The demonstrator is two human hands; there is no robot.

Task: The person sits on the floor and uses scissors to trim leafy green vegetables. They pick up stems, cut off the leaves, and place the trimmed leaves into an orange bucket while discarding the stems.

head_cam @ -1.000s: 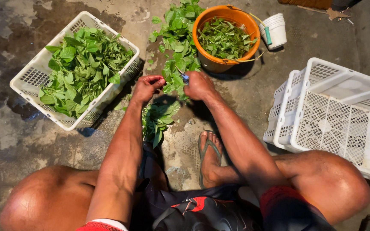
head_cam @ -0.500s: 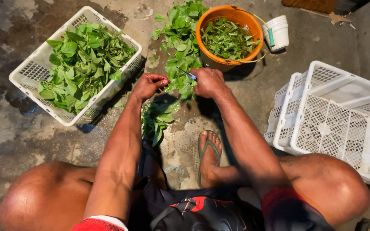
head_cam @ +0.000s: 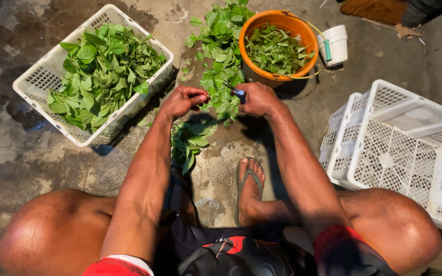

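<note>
Baskets dominate my view: a stack of empty white lattice baskets lies tipped on the right, and a single white basket on the left holds a heap of picked green leaves. Ahead stands an orange bucket roughly half filled with thinner green stems and trimmings, with a small white cup just beside it. Between the bucket and my hands, a loose pile of leafy stalks lies on the wet concrete, and a smaller bunch sits under my wrists.

My left hand is pinched shut on a sprig from that pile. My right hand is curled tight around a small blue-handled blade, its tip touching the same sprig. A foot in a grey sandal rests below.

By my judgement the work is well under way: one basket is nearly full, yet plenty of stalks remain unsorted and the stacked baskets hold nothing.
</note>
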